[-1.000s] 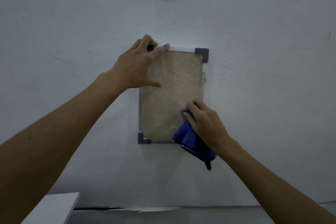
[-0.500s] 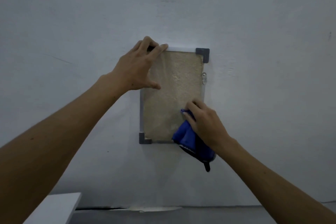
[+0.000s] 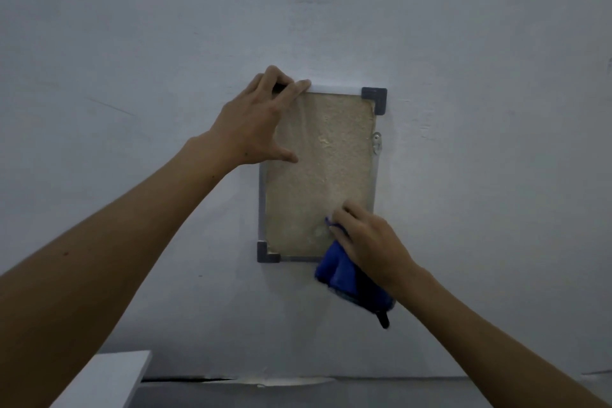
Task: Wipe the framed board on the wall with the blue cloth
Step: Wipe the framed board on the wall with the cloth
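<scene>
A pale grey wall [image 3: 165,26] fills nearly all I see, dim and scuffed, with the corner of a white desk [image 3: 106,378] cut off at the lower left. The framed board [image 3: 318,169] hangs upright on it, its tan face under a wrinkled clear film, its top left corner hidden beneath my left hand [image 3: 255,122], whose grip curls over the top edge with the thumb spread on the face. My right hand [image 3: 367,242] hides the board's bottom right corner, its grip closed on the blue cloth [image 3: 344,278] pressed against the lower right of the face, bunched folds and a dark loop hanging below the frame.
</scene>
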Demonstrator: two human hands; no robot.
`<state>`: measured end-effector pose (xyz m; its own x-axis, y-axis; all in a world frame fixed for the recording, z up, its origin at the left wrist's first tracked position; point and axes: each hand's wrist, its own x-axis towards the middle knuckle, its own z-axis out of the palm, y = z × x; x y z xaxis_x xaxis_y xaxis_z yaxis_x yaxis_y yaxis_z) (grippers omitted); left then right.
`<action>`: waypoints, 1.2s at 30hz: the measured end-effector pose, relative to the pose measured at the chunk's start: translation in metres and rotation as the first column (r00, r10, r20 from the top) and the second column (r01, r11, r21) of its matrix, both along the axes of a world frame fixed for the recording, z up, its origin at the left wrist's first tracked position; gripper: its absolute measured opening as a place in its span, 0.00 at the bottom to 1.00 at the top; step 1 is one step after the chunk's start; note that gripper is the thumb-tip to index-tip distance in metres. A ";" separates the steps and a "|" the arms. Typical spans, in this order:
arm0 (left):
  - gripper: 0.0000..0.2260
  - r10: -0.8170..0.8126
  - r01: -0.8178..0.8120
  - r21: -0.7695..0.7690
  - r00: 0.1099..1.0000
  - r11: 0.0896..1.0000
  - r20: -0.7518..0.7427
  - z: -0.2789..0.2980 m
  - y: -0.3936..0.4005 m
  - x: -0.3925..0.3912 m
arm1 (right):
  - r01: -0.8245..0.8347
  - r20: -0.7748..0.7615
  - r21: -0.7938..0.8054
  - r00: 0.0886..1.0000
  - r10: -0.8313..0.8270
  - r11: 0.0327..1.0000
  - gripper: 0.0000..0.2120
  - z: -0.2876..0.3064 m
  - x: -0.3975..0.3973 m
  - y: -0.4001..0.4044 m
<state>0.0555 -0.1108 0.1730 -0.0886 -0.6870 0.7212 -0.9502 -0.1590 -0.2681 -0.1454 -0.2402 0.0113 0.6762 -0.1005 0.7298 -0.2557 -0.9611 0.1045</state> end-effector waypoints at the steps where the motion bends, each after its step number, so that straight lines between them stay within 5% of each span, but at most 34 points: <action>1: 0.54 -0.001 0.001 0.000 1.000 1.000 -0.002 0.000 0.000 0.000 | -0.010 -0.097 -0.002 0.995 0.009 1.000 0.04 -0.009 0.000 0.001; 4: 0.54 -0.003 0.003 0.000 1.000 1.000 -0.008 0.000 0.000 0.000 | -0.007 -0.282 -0.024 0.959 0.000 1.000 0.05 -0.021 -0.001 0.001; 11: 0.54 0.003 -0.003 -0.004 1.000 1.000 -0.020 -0.001 -0.001 -0.001 | 0.018 0.126 0.010 0.992 -0.019 1.000 0.06 0.020 0.005 -0.002; 17: 0.54 -0.007 0.007 -0.002 1.000 1.000 -0.025 -0.001 0.000 0.000 | -0.017 -0.309 -0.083 0.951 -0.009 0.996 0.05 -0.015 0.000 0.003; 24: 0.54 -0.008 0.008 -0.007 1.000 1.000 -0.021 0.000 -0.001 0.000 | 0.019 0.109 -0.033 0.994 -0.015 0.999 0.05 0.016 0.008 -0.002; 30: 0.54 -0.017 0.017 -0.004 0.999 1.000 -0.029 -0.001 0.000 0.000 | -0.022 -0.301 -0.094 0.954 -0.007 0.995 0.04 -0.020 0.003 0.003; 36: 0.54 -0.020 0.020 -0.008 0.999 1.000 -0.029 -0.001 -0.002 0.001 | 0.030 0.129 -0.019 0.991 -0.028 0.999 0.06 0.012 0.008 -0.001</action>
<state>0.0567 -0.1124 0.1717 -0.0811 -0.6798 0.7289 -0.9607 -0.1414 -0.2388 -0.1372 -0.2415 0.0238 0.5732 -0.1025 0.8130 -0.2961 -0.9510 0.0888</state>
